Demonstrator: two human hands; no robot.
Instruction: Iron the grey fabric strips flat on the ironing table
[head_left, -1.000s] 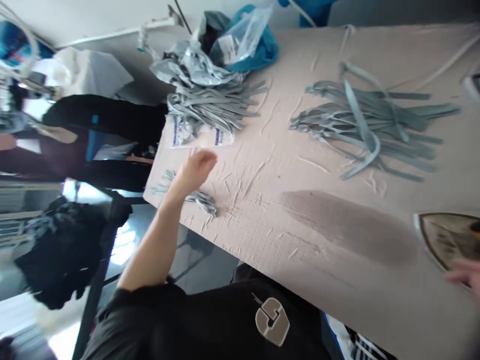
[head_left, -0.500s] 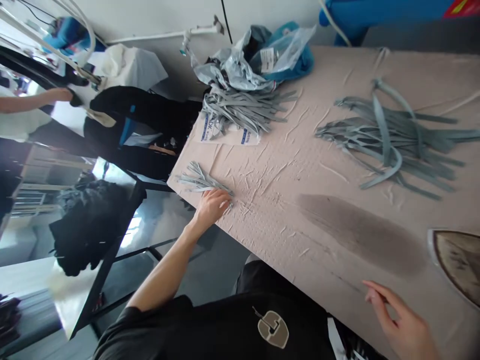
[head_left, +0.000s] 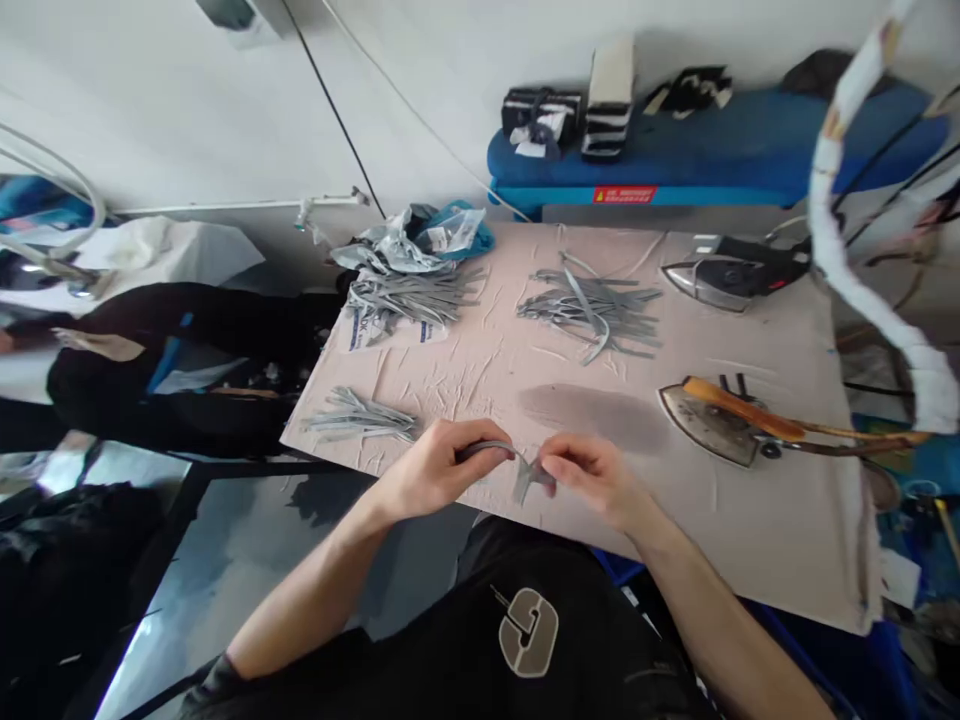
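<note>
Between my two hands, over the front edge of the table, is a grey fabric strip point(head_left: 525, 478). My left hand point(head_left: 448, 462) pinches one part of it, where it curves between thumb and fingers. The other part is gripped by the fingertips of my right hand point(head_left: 592, 475), and a short piece hangs down between the hands. A small bundle of grey strips point(head_left: 364, 415) lies to the left of my left hand. Farther back rest a larger pile of strips point(head_left: 592, 305) and another pile point(head_left: 409, 295) beside plastic bags point(head_left: 420, 238).
An iron point(head_left: 709, 425) with an orange-brown handle stands at the right, and a second iron point(head_left: 731, 275) is behind it. A white wrapped hose point(head_left: 862, 240) hangs at the right. Behind the table point(head_left: 780, 540) is a blue padded board point(head_left: 712, 140) carrying small bundles.
My left hand has left the small bundle and come to the middle. My right hand has moved in to meet it, and both now hold a strip. The view has swung right.
</note>
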